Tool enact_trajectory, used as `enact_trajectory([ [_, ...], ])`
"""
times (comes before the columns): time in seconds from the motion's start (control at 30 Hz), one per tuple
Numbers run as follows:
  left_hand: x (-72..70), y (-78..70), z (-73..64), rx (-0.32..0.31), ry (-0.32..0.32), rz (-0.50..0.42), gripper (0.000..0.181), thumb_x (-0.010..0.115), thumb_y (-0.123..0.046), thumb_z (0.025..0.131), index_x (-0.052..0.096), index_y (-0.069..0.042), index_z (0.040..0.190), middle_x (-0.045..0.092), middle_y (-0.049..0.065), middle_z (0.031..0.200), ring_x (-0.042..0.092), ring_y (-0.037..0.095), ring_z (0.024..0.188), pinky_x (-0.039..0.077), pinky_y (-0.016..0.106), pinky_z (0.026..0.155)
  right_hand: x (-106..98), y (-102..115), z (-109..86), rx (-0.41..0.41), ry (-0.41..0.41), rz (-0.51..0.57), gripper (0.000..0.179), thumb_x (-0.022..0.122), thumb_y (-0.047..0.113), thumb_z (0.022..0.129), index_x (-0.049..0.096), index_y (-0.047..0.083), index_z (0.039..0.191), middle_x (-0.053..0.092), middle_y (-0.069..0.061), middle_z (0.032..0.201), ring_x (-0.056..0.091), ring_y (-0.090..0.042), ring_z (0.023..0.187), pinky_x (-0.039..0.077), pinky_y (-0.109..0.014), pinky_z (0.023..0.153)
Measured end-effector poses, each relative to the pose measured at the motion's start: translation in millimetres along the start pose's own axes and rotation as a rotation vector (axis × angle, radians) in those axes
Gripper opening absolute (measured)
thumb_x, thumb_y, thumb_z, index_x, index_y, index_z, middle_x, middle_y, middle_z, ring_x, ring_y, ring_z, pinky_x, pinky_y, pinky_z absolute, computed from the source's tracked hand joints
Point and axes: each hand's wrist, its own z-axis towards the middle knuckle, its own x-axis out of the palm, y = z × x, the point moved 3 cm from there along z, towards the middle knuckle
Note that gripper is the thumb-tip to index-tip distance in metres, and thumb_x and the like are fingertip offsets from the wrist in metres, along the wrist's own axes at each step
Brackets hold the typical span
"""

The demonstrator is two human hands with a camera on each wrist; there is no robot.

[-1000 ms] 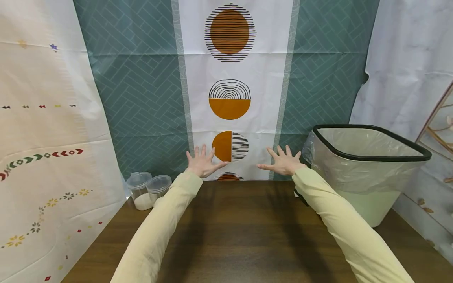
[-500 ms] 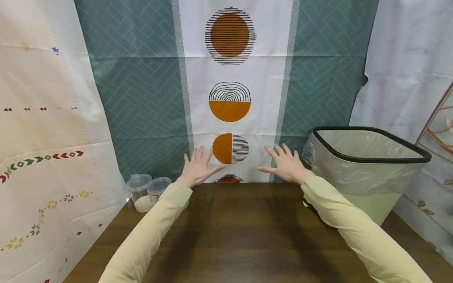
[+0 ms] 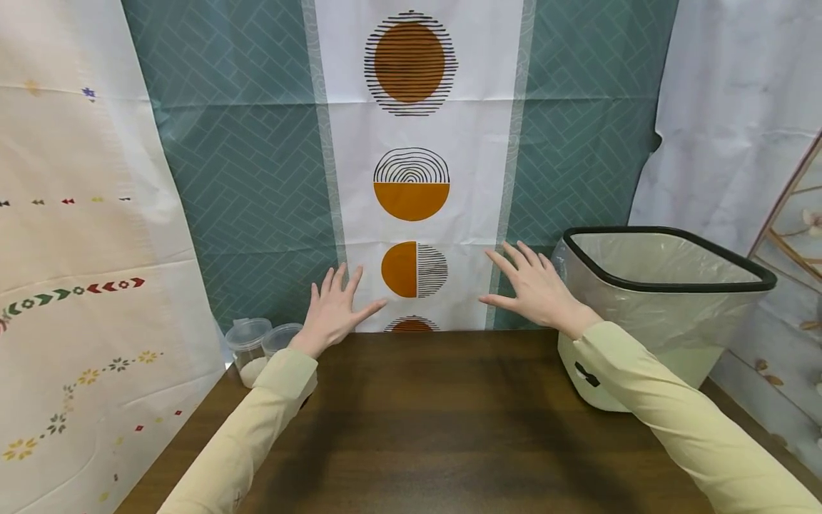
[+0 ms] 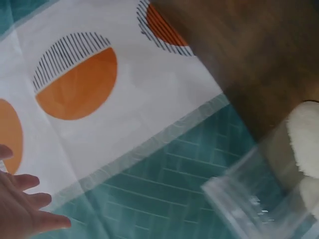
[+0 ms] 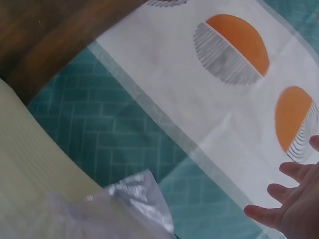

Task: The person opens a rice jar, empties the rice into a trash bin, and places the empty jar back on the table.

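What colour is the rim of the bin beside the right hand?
Black; the rim shows best in the head view.

On the table (image 3: 411, 428), 2 jars (image 3: 247, 334) stand left, a bin (image 3: 668, 314) right, a cloth (image 3: 472, 178) behind.

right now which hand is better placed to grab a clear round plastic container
Probably the left hand: fingers spread and holding nothing, it is nearer the clear round plastic containers, which also show in its wrist view. The right hand is over by the black-rimmed pale green bin.
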Motion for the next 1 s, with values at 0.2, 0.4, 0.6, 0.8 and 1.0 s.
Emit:
enact_trajectory([
  [0.2,-4.8,20.3,-16.6,-0.011,-0.085,-0.058,0.089,0.043,-0.069,0.079,0.024,-0.010,0.143,0.019,0.022,0.142,0.013,0.040,0.129,0.011,0.060,0.095,-21,-9,-4.7,-0.035,-0.094,0.002,0.083,0.055,0.060,0.078,0.028,0.014,0.142,0.027,-0.019,0.140,0.020,-0.038,0.127,0.020,-0.059,0.093],
  [0.4,-7.4,36.7,-29.1,-0.034,-0.157,-0.093,0.091,0.051,-0.066,0.077,0.026,-0.005,0.141,0.024,0.024,0.137,0.021,0.041,0.124,0.017,0.056,0.096,-42,-31,-18.0,-0.024,-0.222,0.048,0.081,0.065,0.049,0.078,0.032,0.008,0.139,0.031,-0.021,0.136,0.025,-0.040,0.124,0.024,-0.058,0.092],
  [0.6,-6.1,50.9,-39.8,-0.091,-0.192,-0.120,0.095,0.055,-0.065,0.075,0.025,-0.002,0.140,0.026,0.027,0.135,0.023,0.044,0.121,0.018,0.055,0.096,-54,-46,-28.3,-0.018,-0.268,0.040,0.078,0.064,0.047,0.079,0.033,0.009,0.139,0.034,-0.021,0.134,0.028,-0.040,0.122,0.024,-0.056,0.092],
  [0.8,-6.2,69.7,-56.3,-0.148,-0.215,-0.132,0.096,0.058,-0.062,0.075,0.024,0.003,0.138,0.026,0.029,0.131,0.023,0.047,0.119,0.018,0.056,0.094,-64,-61,-45.7,-0.003,-0.330,0.029,0.078,0.065,0.045,0.078,0.033,0.010,0.139,0.041,-0.021,0.125,0.036,-0.042,0.112,0.026,-0.056,0.088],
  [1.0,-0.8,85.7,-72.5,-0.236,-0.193,-0.162,0.101,0.060,-0.062,0.073,0.019,0.005,0.138,0.025,0.030,0.130,0.022,0.047,0.119,0.018,0.058,0.092,-71,-79,-63.3,0.030,-0.359,0.016,0.076,0.065,0.045,0.078,0.034,0.009,0.138,0.043,-0.024,0.121,0.038,-0.045,0.106,0.026,-0.058,0.084],
])
